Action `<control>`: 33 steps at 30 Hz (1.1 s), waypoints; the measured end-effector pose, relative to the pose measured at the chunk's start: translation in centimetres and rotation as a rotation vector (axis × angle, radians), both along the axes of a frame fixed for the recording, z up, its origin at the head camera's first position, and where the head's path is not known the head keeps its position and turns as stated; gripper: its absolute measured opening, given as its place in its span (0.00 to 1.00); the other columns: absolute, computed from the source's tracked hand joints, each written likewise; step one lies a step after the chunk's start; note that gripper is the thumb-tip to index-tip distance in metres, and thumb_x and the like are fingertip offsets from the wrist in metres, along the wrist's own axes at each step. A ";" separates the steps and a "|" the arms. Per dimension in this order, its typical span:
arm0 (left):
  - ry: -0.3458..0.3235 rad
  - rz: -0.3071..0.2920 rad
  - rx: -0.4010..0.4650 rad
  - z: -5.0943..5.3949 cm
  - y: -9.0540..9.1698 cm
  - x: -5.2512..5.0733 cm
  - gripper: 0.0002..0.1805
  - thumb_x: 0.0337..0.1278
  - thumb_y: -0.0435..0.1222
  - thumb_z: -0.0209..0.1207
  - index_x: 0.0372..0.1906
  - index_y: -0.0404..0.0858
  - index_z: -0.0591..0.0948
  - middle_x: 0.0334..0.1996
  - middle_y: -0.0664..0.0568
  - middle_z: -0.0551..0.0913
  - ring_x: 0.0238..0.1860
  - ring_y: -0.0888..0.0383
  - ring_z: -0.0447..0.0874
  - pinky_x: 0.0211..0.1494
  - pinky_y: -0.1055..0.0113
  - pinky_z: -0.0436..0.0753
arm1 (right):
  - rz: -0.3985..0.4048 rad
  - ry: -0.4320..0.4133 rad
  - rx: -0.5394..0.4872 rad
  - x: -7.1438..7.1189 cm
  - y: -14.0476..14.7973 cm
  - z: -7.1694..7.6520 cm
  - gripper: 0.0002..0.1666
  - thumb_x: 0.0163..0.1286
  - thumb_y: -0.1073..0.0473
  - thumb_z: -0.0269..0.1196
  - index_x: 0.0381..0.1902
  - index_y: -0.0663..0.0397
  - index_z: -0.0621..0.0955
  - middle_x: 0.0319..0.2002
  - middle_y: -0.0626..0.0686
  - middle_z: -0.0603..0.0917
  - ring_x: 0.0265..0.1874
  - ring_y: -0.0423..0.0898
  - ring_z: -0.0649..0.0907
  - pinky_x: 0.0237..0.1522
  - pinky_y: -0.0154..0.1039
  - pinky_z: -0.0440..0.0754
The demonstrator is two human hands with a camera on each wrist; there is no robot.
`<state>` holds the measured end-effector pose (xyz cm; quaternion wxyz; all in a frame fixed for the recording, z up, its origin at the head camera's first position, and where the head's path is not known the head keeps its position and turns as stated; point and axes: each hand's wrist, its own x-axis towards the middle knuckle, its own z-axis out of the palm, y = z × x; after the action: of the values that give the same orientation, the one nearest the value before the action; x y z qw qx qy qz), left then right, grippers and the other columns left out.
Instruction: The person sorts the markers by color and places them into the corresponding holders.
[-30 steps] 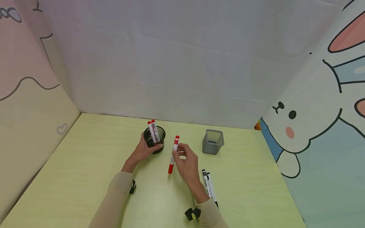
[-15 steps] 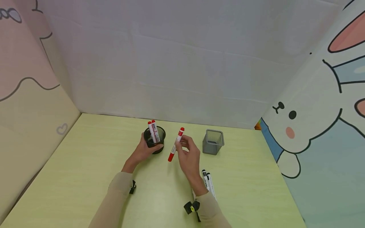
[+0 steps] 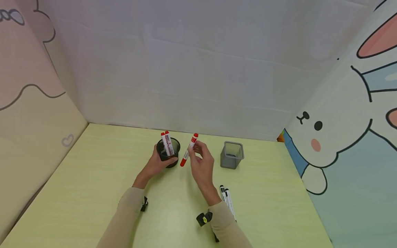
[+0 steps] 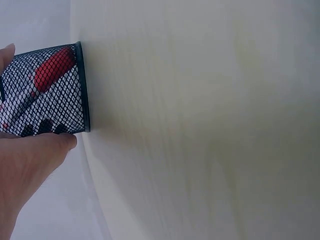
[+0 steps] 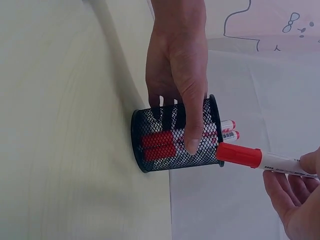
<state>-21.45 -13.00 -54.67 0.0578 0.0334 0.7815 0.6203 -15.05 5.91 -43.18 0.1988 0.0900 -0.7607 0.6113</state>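
Observation:
My left hand (image 3: 156, 164) grips a round black mesh pen cup (image 3: 174, 144) by its side, fingers and thumb wrapped about it. Two red-and-white markers (image 3: 168, 144) stand in the cup, leaning, their red caps down inside the mesh in the right wrist view. Between thumb and fingers, my right hand (image 3: 202, 163) pinches another red marker (image 3: 189, 150), tilted, just right of the cup. In the right wrist view this marker (image 5: 250, 156) points its red cap at the cup's rim. The left wrist view shows a red cap (image 4: 54, 69) through the mesh.
A grey square mesh pen holder (image 3: 232, 155) stands to the right of my right hand. Black-and-white markers (image 3: 227, 199) lie on the table (image 3: 266, 193) beside the right forearm, which partly hides them. A pale wall (image 3: 192, 69) closes off the back.
My right hand has moved up and forward with the red marker, which has tilted more and come nearer the cup. The left hand and the cup have stayed in place.

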 end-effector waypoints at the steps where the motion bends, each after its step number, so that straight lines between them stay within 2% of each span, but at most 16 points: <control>1: 0.002 0.000 0.000 0.0 0.0 0.0 0.56 0.59 0.43 0.73 0.78 0.38 0.45 0.73 0.36 0.60 0.74 0.39 0.59 0.77 0.39 0.55 | 0.000 0.005 0.000 0.0 -0.1 0.1 0.15 0.72 0.73 0.63 0.55 0.71 0.78 0.46 0.66 0.84 0.46 0.60 0.87 0.46 0.54 0.87; 9: 0.001 -0.001 -0.013 -0.1 0.0 -0.1 0.56 0.60 0.44 0.73 0.78 0.38 0.44 0.73 0.36 0.60 0.73 0.39 0.60 0.77 0.41 0.57 | -0.004 0.048 0.014 -0.8 -0.5 -0.4 0.16 0.73 0.72 0.63 0.56 0.70 0.78 0.47 0.66 0.85 0.47 0.60 0.87 0.46 0.56 0.86; 15: 0.004 -0.007 -0.017 -0.1 0.0 -0.1 0.56 0.61 0.45 0.72 0.78 0.37 0.44 0.73 0.36 0.60 0.73 0.39 0.60 0.77 0.40 0.57 | 0.020 0.104 -0.014 -1.4 -0.9 -0.6 0.16 0.72 0.73 0.63 0.56 0.72 0.78 0.48 0.67 0.84 0.48 0.61 0.86 0.46 0.58 0.86; 26: 0.022 -0.007 0.011 0.0 0.1 0.0 0.54 0.61 0.42 0.72 0.77 0.37 0.46 0.72 0.36 0.61 0.72 0.40 0.61 0.78 0.41 0.55 | 0.030 0.155 0.022 -2.3 -1.8 -0.3 0.16 0.72 0.73 0.63 0.56 0.72 0.78 0.49 0.66 0.84 0.49 0.60 0.85 0.48 0.56 0.86; 31: 0.016 -0.005 0.018 0.5 0.2 0.3 0.54 0.62 0.40 0.72 0.78 0.37 0.45 0.73 0.35 0.60 0.73 0.40 0.60 0.78 0.40 0.53 | 0.037 0.170 0.031 -2.4 -2.0 0.2 0.16 0.72 0.73 0.63 0.57 0.71 0.78 0.49 0.66 0.83 0.49 0.60 0.85 0.48 0.53 0.86; 33: 0.007 -0.005 0.022 1.1 0.3 0.6 0.53 0.63 0.38 0.71 0.78 0.36 0.44 0.73 0.34 0.59 0.73 0.38 0.59 0.78 0.40 0.52 | 0.046 0.169 0.020 -2.4 -2.1 0.3 0.17 0.72 0.73 0.62 0.57 0.71 0.77 0.50 0.66 0.83 0.49 0.60 0.85 0.49 0.53 0.86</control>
<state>-20.85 -12.73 -53.55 0.0566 0.0382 0.7748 0.6285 -17.47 3.81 -42.85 0.2471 0.1608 -0.7451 0.5982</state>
